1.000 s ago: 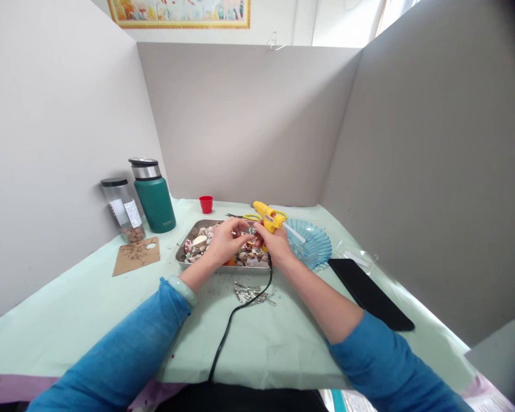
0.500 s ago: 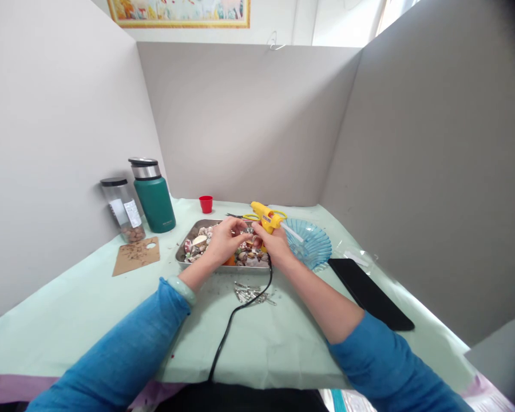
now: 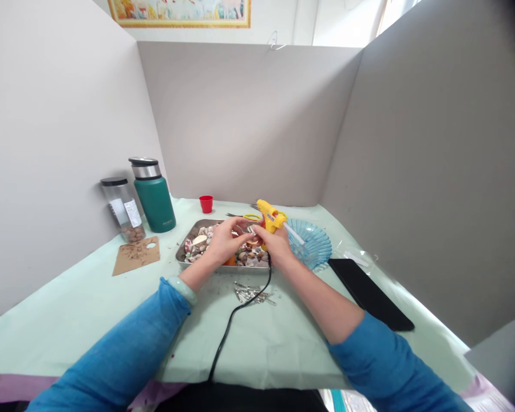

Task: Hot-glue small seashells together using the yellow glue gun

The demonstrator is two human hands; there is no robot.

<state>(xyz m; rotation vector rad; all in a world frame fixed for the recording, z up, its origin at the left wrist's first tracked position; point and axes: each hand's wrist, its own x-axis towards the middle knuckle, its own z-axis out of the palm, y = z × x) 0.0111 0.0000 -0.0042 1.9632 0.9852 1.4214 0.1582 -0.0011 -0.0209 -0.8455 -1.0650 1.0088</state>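
Note:
My right hand (image 3: 277, 243) is wrapped round a yellow hot glue gun (image 3: 271, 216), whose nozzle end points up and to the left. A white glue stick (image 3: 294, 233) juts from its back, and a black cord (image 3: 236, 312) runs down to the table's near edge. My left hand (image 3: 226, 240) pinches a small, light, silvery piece (image 3: 251, 229) close to the right fingertips; its exact kind is too small to tell. Both hands are above a metal tray (image 3: 217, 270) of seashells (image 3: 201, 240). Several slim metal clips (image 3: 251, 294) lie in front of it.
Right of the tray are a blue glass plate (image 3: 320, 243) and a long black board (image 3: 369, 293). Scissors (image 3: 251, 217) lie behind it. A red cup (image 3: 206, 204), green bottle (image 3: 154, 203), clear jar (image 3: 124, 212) and brown card (image 3: 135, 257) stand or lie leftward.
The glue gun has shifted slightly right and tilted away from the left hand. The silvery piece between the fingers now shows more clearly. The left hand has barely moved.

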